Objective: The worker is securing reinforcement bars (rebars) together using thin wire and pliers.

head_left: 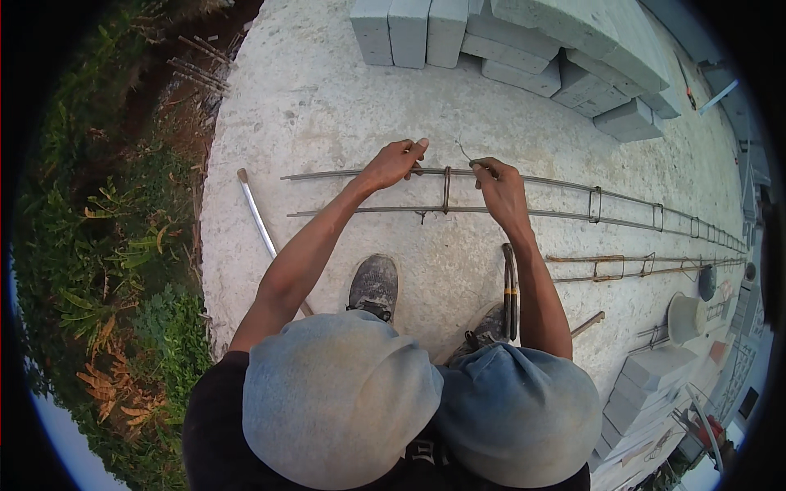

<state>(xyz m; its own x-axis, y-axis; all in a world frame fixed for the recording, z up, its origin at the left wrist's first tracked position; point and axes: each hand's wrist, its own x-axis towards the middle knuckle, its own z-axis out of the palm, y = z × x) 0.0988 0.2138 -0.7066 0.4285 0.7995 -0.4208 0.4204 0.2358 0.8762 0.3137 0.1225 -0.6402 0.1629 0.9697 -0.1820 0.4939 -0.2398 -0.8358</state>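
A long reinforcing-steel frame, two parallel bars joined by square stirrups, lies across the concrete before me. My left hand is closed at the far bar, near the frame's left end; what its curled fingers hold, if anything, is hidden. Just right of the leftmost stirrup, my right hand pinches a thin tie wire, whose free end sticks up past the far bar. A small twist of wire hangs on the near bar. Long-handled pincers with dark grips stand beside my right shoe.
A metal pipe lies at left, near the slab's edge above plants. Grey blocks are stacked at the far side, more blocks at lower right. A second, rusty steel frame and a bucket are at right.
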